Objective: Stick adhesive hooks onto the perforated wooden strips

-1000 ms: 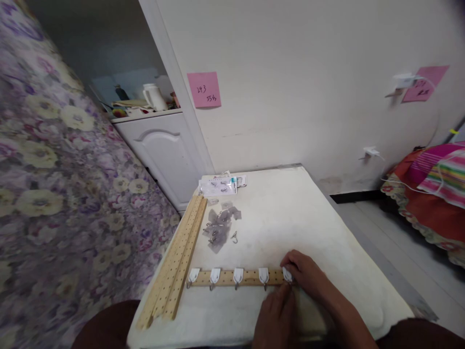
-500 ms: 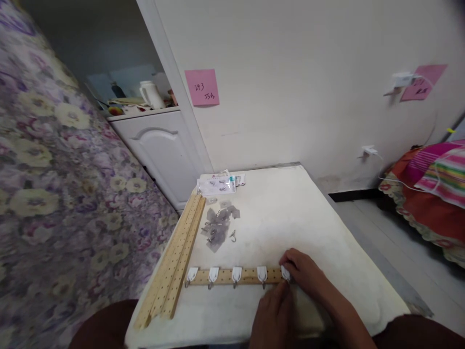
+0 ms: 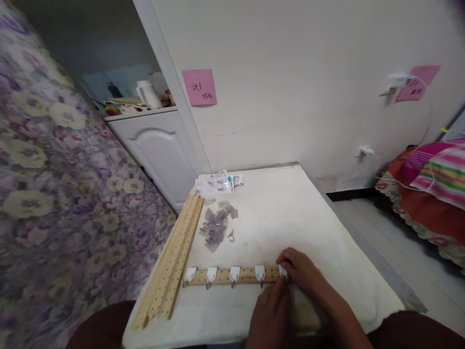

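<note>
A: Nearest first: your left hand [image 3: 269, 310] is on the near side of the drilled wooden strip [image 3: 247, 275], fingertips reaching the end hook [image 3: 282, 271] at the strip's right end. I can't tell whether they hold it or only steady it.

B: Your right hand [image 3: 301, 271] is at that same end of the strip, thumb and fingers bunched close at the hook. Whether they clamp it or just press, I can't tell either; your fingers cover too much.

A: What could go wrong for you, then? I'd say the end hook sits crooked, since with most of it covered you can't easily check it against the strip's edges.

B: And if you push unevenly, the strip may swivel on the table [image 3: 301, 208], as I see nothing but your hands to steady it. The wooden boards [image 3: 180, 257] lie so close to the strip's left end that a swing could nudge them.

A: Which way does everything point?

B: The strip lies flat, its long axis running left to right, roughly along the table's near edge. Its four other white hooks [image 3: 235, 272] turn their metal curves toward you, squared ends away.

A: Beyond the strip you have the loose hook [image 3: 231, 234] and grey packets [image 3: 218, 235]; farther beyond it, retail packs [image 3: 214, 185]. A careless reach over the strip could scatter the small pieces.
</note>
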{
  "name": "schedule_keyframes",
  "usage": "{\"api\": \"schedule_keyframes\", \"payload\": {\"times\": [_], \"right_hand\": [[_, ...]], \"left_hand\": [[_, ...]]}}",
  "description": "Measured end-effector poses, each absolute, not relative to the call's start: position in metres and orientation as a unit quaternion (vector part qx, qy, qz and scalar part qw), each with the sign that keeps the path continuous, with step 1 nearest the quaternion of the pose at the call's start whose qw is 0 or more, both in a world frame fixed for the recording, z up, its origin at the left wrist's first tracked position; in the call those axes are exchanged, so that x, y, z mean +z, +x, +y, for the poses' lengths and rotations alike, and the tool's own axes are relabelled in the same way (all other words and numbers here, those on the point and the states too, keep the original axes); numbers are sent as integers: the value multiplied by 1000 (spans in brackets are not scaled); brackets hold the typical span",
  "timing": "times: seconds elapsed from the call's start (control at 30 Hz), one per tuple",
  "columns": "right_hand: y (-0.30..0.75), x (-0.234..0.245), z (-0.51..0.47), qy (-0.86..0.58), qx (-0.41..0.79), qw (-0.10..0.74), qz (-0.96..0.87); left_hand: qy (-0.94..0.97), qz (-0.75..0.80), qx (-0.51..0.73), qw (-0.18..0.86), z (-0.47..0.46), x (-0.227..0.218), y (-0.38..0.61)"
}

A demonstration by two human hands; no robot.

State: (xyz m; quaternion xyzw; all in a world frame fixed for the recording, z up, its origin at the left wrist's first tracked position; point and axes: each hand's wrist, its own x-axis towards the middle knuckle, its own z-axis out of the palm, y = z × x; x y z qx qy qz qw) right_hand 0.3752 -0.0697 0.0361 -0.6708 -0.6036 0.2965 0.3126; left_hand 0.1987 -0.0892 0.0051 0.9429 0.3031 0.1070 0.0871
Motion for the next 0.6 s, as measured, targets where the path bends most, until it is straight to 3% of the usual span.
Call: {"api": "schedule_keyframes", "payload": {"times": [0.6], "right_hand": [[376,32,-67,-686,298,297,-593]], "left_hand": [[942,307,131,23,-88,0,203]]}}
